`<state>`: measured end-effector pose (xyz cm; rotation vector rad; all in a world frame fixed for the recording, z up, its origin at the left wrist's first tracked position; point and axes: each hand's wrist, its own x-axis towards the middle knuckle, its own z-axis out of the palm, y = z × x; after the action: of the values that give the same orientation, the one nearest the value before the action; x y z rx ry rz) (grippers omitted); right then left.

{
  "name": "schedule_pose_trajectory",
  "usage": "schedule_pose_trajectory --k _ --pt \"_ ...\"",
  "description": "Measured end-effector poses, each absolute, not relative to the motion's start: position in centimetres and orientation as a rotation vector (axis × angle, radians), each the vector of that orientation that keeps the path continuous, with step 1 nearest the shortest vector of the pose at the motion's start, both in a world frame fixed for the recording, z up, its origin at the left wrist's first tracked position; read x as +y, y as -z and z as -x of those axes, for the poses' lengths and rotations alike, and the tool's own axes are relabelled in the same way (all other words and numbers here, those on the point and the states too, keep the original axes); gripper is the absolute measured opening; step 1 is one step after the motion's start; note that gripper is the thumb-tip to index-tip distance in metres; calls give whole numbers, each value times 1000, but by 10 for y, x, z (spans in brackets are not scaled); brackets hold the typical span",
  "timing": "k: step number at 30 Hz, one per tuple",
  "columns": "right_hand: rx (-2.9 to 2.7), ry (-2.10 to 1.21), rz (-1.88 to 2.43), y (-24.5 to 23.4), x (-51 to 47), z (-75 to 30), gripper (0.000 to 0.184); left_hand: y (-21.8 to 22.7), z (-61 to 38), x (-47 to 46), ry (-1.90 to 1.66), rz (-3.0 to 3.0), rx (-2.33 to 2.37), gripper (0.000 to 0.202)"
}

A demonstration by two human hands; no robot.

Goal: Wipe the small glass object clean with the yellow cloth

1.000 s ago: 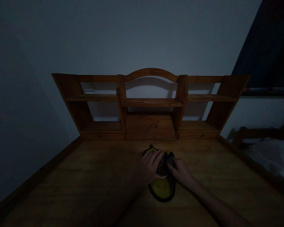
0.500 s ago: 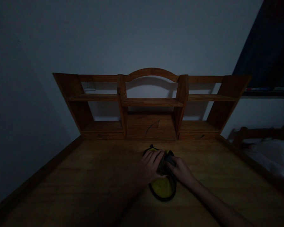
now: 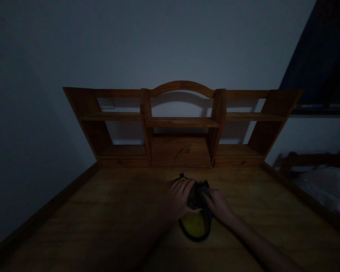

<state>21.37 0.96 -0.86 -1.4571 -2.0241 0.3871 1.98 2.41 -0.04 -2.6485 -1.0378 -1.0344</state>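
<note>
A pouch-like thing [image 3: 193,226] with a yellow inside and a thick black edge lies on the wooden desktop, spread open. My left hand [image 3: 179,198] curves over its upper left part, thumb and fingers around a dark, shiny bundle [image 3: 193,199] that I cannot make out clearly. At the right side, my right hand [image 3: 215,202] pinches the dark flap [image 3: 204,187] of the pouch. Dim light and my fingers hide much of the middle. A small black tab [image 3: 181,175] sticks up at the far end.
Behind the desktop [image 3: 124,211] stands a wooden shelf unit [image 3: 183,122] against the pale wall. A wall socket [image 3: 105,102] shows through its left opening. To the right are a dark board or window [image 3: 320,64] and pale bedding-like cloth [image 3: 325,185].
My right hand has shifted slightly with the dark flap, drawing it a little to the right. More of the dark bundle shows between my hands. My left hand stays nearly in place.
</note>
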Motion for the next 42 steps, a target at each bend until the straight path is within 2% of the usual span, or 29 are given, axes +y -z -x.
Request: schedule_pose_trajectory --k 12,20,27,42 --pt "-1957 -463 1428 0 8 -213 7 2 -19 24 1065 2646 -1051 81" --pt "-1946 -694 1232 1 8 -212 21 3 -16 24 826 2673 -806 85" --pt "-1968 -467 1353 14 9 -212 7 2 -14 25 773 2650 -767 87" --pt "-2110 -234 1485 12 7 -212 15 1 -16 22 861 2663 -843 88"
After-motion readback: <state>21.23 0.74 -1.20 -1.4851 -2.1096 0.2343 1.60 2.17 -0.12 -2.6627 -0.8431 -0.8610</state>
